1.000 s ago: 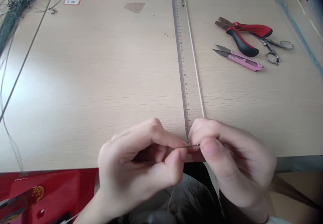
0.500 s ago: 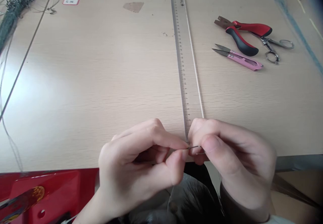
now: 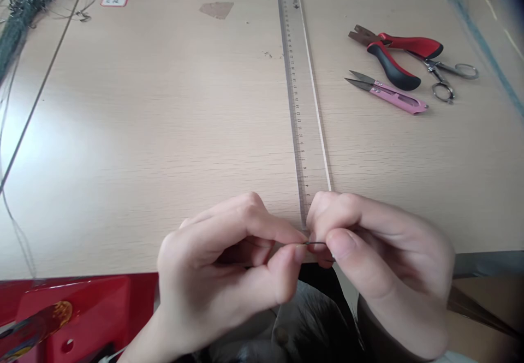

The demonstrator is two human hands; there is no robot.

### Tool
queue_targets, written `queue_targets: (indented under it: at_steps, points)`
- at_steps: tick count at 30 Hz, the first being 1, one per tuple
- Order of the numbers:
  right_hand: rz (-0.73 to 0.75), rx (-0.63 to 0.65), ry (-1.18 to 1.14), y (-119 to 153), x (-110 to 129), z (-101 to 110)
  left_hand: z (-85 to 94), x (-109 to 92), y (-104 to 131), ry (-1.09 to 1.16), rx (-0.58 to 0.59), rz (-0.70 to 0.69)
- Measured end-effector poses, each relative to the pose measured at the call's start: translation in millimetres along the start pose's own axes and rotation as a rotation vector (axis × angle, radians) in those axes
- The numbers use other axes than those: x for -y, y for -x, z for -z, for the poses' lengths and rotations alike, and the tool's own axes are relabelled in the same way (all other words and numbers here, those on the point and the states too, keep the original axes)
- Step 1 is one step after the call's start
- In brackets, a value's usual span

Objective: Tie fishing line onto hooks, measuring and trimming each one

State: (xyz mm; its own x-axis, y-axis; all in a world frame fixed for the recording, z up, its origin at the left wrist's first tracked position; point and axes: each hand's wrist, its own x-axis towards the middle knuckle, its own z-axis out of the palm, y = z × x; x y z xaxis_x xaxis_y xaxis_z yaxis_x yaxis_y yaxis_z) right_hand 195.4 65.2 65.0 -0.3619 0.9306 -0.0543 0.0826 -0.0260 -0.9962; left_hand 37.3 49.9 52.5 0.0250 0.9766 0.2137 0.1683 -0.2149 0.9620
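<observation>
The left grip [image 3: 302, 246] pinched one end of the thin hook [image 3: 316, 242] between thumb and forefinger; the hook spanned the gap rightward, above the near edge of the tabletop [image 3: 172, 150]. It appeared dark, slender and wire-like. The right grip [image 3: 332, 241] pinched its right end.

Two bare hands pinch a thin dark metal wire-like piece [image 3: 316, 242] at the near edge of a pale wood-grain table [image 3: 164, 134].
The left hand [image 3: 229, 259] grips one end between thumb and index finger, the right hand [image 3: 380, 265] the other, over the near end of a long clear plastic ruler [image 3: 305, 101]. To the ruler's right lie red-and-black-handled pliers [image 3: 395, 57], small silver metal scissors [image 3: 444, 76] partly under them, and pink-handled thread snips [image 3: 388, 94] just beside. A bundle of dark green strands [image 3: 20, 22] lies at the far left, a blue strand bundle [image 3: 475, 30] at the far right.
</observation>
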Motion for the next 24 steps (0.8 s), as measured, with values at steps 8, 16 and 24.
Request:
queue_targets:
  at_steps: [8, 16, 24]
  points:
    - [0.034, -0.001, 0.030, 0.3, -1.9, 0.6, 0.3, -1.0, 0.3, -0.003, -0.004, 0.000]
    - [0.038, -0.010, 0.033, -0.3, -2.0, -0.4, 1.2, 0.3, -0.6, -0.017, 0.005, -0.013]
    - [0.050, -0.003, 0.056, -0.4, -2.8, 1.1, 0.8, -1.3, 1.4, -0.017, -0.004, 0.003]
